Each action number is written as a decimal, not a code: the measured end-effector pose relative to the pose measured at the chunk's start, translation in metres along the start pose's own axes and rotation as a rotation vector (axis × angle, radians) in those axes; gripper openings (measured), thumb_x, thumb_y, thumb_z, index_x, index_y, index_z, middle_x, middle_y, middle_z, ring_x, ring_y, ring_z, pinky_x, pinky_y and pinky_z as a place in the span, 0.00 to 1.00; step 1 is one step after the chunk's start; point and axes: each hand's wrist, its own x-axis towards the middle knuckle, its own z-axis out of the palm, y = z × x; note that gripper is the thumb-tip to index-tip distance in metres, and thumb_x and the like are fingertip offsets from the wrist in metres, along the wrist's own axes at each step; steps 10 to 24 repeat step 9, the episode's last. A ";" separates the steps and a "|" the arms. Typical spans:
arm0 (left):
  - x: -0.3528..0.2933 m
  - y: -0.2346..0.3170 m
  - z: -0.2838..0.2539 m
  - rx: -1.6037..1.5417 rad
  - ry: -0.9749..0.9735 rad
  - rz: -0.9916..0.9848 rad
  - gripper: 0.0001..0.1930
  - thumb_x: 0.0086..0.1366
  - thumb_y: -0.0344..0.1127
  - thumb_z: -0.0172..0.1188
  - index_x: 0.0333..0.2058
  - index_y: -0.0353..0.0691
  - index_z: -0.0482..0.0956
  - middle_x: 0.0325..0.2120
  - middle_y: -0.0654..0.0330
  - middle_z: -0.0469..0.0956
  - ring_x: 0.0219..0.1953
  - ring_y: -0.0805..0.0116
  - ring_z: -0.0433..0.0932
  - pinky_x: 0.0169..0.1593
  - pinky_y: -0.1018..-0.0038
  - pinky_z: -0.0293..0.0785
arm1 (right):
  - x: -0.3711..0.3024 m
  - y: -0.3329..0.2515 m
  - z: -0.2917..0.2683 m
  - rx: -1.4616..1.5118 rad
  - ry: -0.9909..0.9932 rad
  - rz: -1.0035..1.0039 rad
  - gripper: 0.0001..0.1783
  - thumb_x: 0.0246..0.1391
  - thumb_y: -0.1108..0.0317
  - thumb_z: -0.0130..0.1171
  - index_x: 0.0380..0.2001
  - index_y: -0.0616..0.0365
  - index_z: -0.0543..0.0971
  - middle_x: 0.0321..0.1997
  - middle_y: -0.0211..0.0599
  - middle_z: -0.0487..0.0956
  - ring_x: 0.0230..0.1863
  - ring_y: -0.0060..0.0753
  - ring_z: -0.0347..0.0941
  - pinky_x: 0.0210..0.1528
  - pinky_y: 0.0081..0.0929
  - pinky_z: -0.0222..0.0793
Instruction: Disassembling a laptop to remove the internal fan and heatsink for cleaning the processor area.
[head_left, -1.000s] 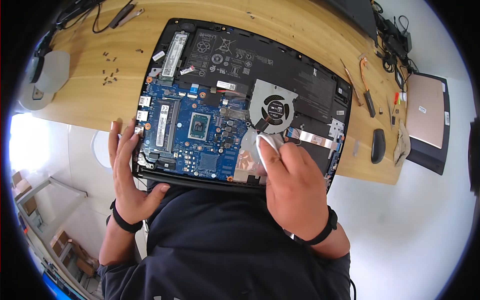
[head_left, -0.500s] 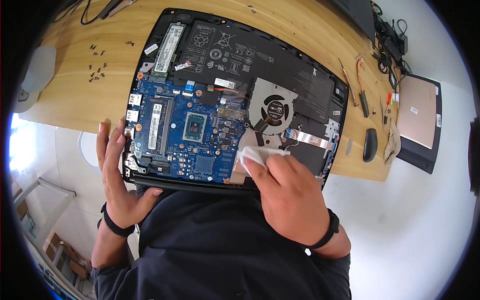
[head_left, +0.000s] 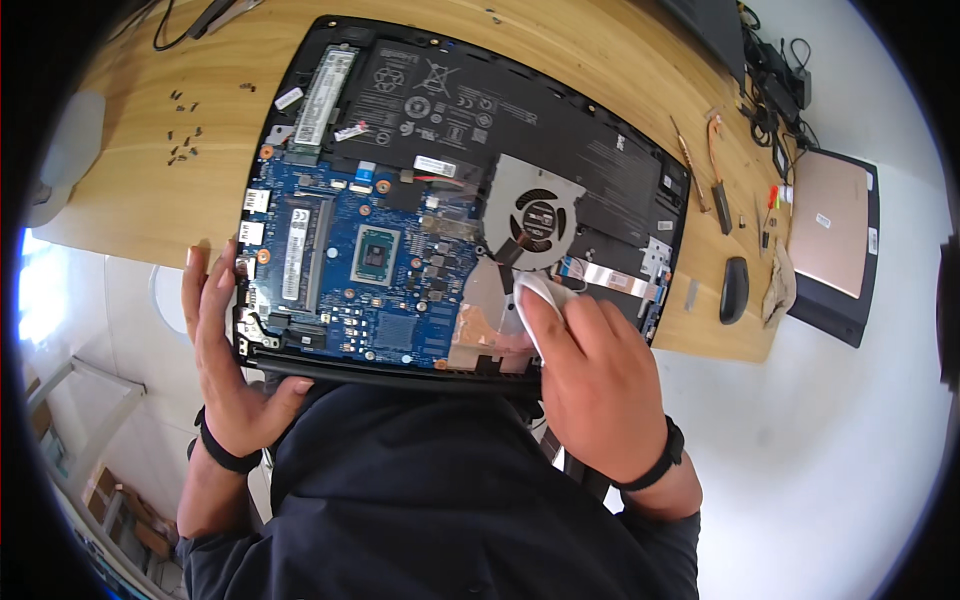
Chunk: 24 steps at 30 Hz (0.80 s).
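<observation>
An opened laptop base (head_left: 540, 135) lies on the wooden table, its inside facing up. Its blue circuit board (head_left: 340, 235) carries a bare processor chip (head_left: 376, 256), with a silver cooling fan (head_left: 532, 215) to the right. My left hand (head_left: 228, 350) steadies the laptop's left edge, fingers stretched along the side and thumb at the front edge. Pinched in my right hand (head_left: 600, 385) is a folded white wipe (head_left: 535, 300), pressed onto the laptop just below the fan, beside a copper-coloured area (head_left: 485, 325). My fingers partly cover the wipe.
Several small screws (head_left: 185, 140) lie on the table at the left. To the right are a screwdriver (head_left: 688, 160), a brush (head_left: 720, 190), a black computer mouse (head_left: 735, 290) and a crumpled cloth (head_left: 779, 288). A rose-gold laptop (head_left: 830, 225) and tangled black cables (head_left: 770, 100) sit farther right.
My right hand has moved the wipe to the right, uncovering more of the copper-coloured area. The laptop and my left hand appear slightly farther left in the view.
</observation>
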 end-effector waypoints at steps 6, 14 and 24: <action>-0.001 0.000 -0.001 -0.009 -0.015 -0.010 0.52 0.62 0.66 0.65 0.72 0.36 0.55 0.70 0.40 0.62 0.77 0.38 0.46 0.75 0.45 0.46 | -0.009 -0.013 -0.003 -0.059 -0.073 0.027 0.25 0.54 0.71 0.60 0.56 0.69 0.78 0.35 0.36 0.71 0.36 0.36 0.73 0.35 0.32 0.70; 0.000 -0.002 -0.002 0.041 -0.035 0.017 0.55 0.61 0.66 0.67 0.73 0.36 0.52 0.71 0.40 0.61 0.78 0.40 0.45 0.75 0.44 0.44 | -0.011 -0.014 -0.001 -0.010 -0.034 0.011 0.28 0.53 0.69 0.62 0.57 0.68 0.77 0.35 0.36 0.70 0.36 0.37 0.73 0.35 0.33 0.70; 0.000 -0.002 -0.002 0.041 -0.035 0.017 0.55 0.61 0.66 0.67 0.73 0.36 0.52 0.71 0.40 0.61 0.78 0.40 0.45 0.75 0.44 0.44 | -0.011 -0.014 -0.001 -0.010 -0.034 0.011 0.28 0.53 0.69 0.62 0.57 0.68 0.77 0.35 0.36 0.70 0.36 0.37 0.73 0.35 0.33 0.70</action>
